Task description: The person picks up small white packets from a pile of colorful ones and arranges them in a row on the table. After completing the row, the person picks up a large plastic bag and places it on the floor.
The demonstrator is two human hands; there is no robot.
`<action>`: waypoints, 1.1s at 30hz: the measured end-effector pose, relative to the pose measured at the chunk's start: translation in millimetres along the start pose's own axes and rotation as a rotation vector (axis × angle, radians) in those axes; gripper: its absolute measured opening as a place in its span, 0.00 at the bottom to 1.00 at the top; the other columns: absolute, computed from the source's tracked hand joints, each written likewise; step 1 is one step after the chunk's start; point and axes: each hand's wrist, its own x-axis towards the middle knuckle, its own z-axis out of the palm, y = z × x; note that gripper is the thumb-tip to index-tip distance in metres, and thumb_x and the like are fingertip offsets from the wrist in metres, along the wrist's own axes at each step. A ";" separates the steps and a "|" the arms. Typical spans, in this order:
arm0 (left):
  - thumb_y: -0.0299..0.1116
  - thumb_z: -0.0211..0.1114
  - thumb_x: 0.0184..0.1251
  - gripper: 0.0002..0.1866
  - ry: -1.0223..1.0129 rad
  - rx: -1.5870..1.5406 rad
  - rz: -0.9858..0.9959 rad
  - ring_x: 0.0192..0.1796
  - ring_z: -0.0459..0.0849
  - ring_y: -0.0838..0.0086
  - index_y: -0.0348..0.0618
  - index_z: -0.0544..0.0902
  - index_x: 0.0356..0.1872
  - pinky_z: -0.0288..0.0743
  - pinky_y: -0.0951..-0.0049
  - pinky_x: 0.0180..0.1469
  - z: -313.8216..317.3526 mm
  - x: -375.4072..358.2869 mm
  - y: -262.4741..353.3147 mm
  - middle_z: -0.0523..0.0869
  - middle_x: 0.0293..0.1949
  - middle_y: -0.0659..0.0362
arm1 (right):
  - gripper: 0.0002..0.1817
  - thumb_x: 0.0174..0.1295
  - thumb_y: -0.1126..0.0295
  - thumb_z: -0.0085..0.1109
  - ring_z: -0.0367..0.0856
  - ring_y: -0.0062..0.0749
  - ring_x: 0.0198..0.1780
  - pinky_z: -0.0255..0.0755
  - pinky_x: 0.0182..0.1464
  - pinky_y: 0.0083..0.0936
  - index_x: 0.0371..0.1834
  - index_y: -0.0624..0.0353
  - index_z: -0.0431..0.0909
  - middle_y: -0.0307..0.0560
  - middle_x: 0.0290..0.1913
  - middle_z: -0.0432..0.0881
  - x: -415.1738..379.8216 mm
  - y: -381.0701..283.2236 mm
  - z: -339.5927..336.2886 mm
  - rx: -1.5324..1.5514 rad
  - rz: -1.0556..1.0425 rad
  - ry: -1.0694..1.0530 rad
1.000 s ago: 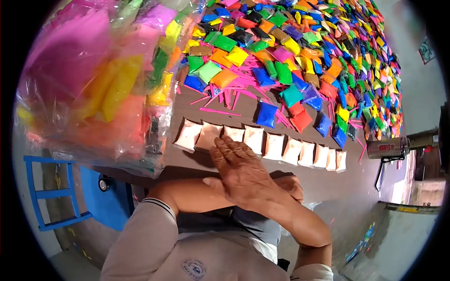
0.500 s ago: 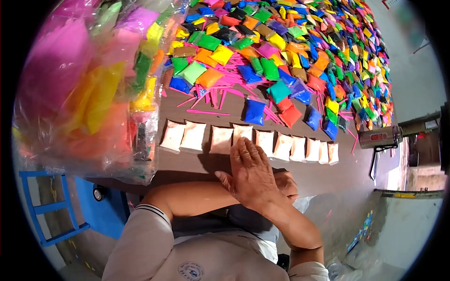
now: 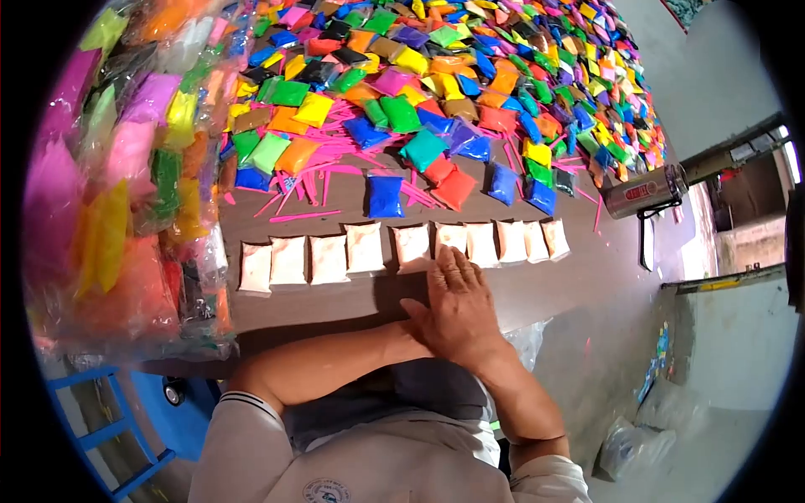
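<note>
A row of several pale peach packets [image 3: 365, 249] lies side by side on the brown table [image 3: 335, 306]. My right hand [image 3: 459, 306] rests flat on the table, palm down, and its fingertips touch the packets near the middle of the row. It holds nothing. My left forearm [image 3: 335, 365] crosses under the right wrist, and the left hand is hidden beneath it. A single blue packet [image 3: 385, 195] lies just beyond the row.
A large heap of bright coloured packets [image 3: 436, 75] covers the far table, with pink sticks [image 3: 306, 180] scattered before it. Clear bags stuffed with coloured packets [image 3: 126, 210] stand at the left. A metal cylinder [image 3: 646, 191] sits at the right table edge. A blue frame [image 3: 101, 436] stands on the floor, lower left.
My right hand has slid to the right along the row of pale packets. The left fist, visible earlier under the right wrist, is now covered. The view has shifted left and up.
</note>
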 end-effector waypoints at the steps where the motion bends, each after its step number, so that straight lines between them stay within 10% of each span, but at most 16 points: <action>1: 0.32 0.65 0.57 0.07 -0.012 -0.001 -0.010 0.41 0.82 0.58 0.39 0.81 0.29 0.74 0.59 0.50 -0.3 1.5 1.3 0.84 0.32 0.54 | 0.39 0.66 0.50 0.55 0.58 0.61 0.74 0.51 0.75 0.49 0.68 0.76 0.63 0.71 0.72 0.60 0.8 -1.4 1.0 -0.006 0.000 -0.016; 19: 0.30 0.65 0.57 0.08 -0.114 0.010 -0.103 0.46 0.82 0.54 0.35 0.84 0.33 0.74 0.58 0.55 -5.6 9.5 9.2 0.86 0.34 0.49 | 0.35 0.65 0.49 0.59 0.67 0.66 0.66 0.63 0.66 0.48 0.62 0.72 0.70 0.73 0.64 0.69 -18.4 80.0 -9.3 0.139 0.133 0.248; 33: 0.30 0.62 0.64 0.13 -0.139 -0.001 -0.010 0.33 0.79 0.58 0.38 0.74 0.20 0.73 0.62 0.51 -1.8 6.4 1.6 0.78 0.23 0.54 | 0.27 0.73 0.58 0.47 0.57 0.63 0.74 0.53 0.73 0.49 0.71 0.57 0.67 0.65 0.73 0.62 -15.5 183.0 11.3 0.023 0.301 0.460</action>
